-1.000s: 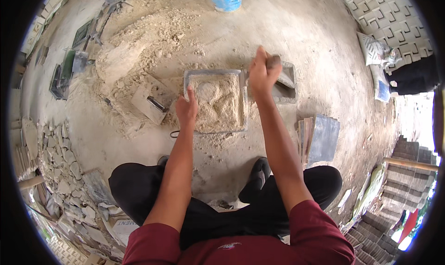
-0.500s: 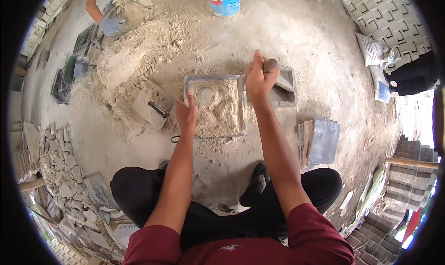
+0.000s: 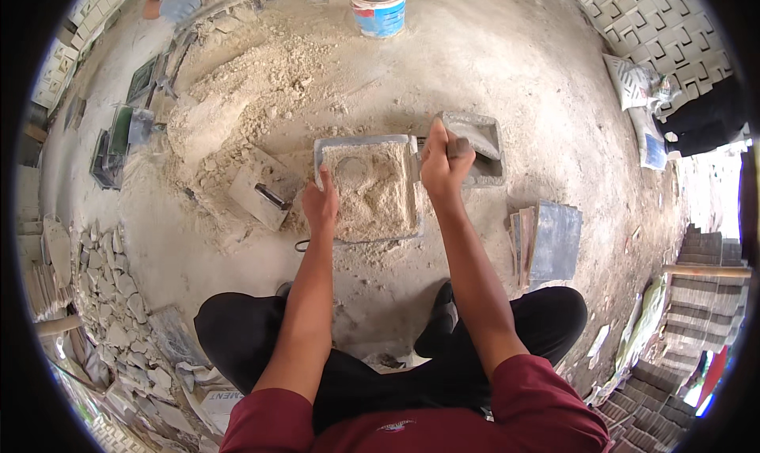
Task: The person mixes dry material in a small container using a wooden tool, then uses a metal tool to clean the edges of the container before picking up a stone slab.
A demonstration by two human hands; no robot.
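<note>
A square metal mould frame (image 3: 363, 141) filled with pale, crumbly sand-like mix (image 3: 372, 188) lies on the ground before me. My left hand (image 3: 320, 206) is closed on its left side, thumb along the rim, the other fingers mostly hidden. Just past the right side, my right hand (image 3: 445, 164) wraps around the dark rounded handle of a trowel (image 3: 481, 141). The trowel's grey blade is tilted over a shallow rectangular tray (image 3: 492, 170); the hand hides part of both. A round, smoother patch shows in the mix near the far left corner.
Left of the frame lies a flat board with a handle (image 3: 257, 188), beside a heap of loose mix (image 3: 237, 97). A bucket (image 3: 380, 13) stands at the far side. Thin plates (image 3: 556, 241) lie at right. A co-worker's gloved hand (image 3: 180, 6) is at far left.
My right hand has come slightly nearer to me, and more of the trowel blade shows over the tray. My left hand stays at the frame. The co-worker's gloved hand has moved farther off.
</note>
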